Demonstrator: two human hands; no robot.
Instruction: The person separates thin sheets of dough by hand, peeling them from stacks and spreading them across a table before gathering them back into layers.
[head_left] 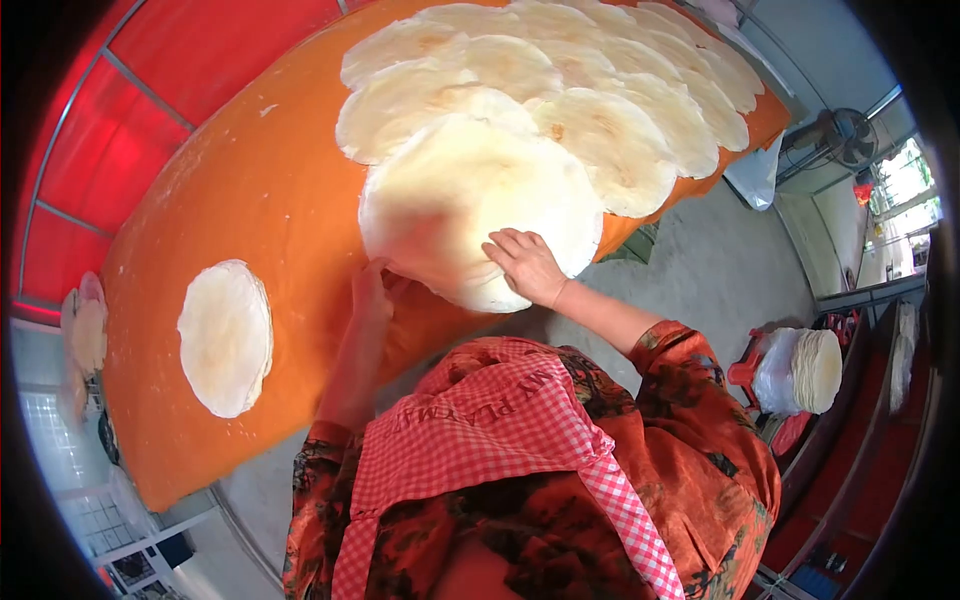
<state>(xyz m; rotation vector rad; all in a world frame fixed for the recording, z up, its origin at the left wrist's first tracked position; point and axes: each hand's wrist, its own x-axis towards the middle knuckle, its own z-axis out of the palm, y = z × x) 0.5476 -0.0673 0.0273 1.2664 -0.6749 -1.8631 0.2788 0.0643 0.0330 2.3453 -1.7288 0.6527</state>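
A large, thin round flatbread (530, 185) lies in front of me, overlapping others on the orange-covered table (290, 180). At its near left edge, my left hand (374, 292) is closed on the rim, with the fingertips partly hidden. My right hand (528, 266) rests palm down on the near right part of the same flatbread, its fingers stretched out over the surface. Beyond it, many more flatbreads (610, 145) are spread in overlapping rows. To the left sits a separate stack of flatbreads (226, 338).
A red-framed stool (742, 374) on the right bears a plastic-wrapped stack of flatbreads (816, 370). More flatbreads (86, 330) show past the table's far left end. A fan (850, 138) stands at the upper right. Red panels (150, 90) line the left side.
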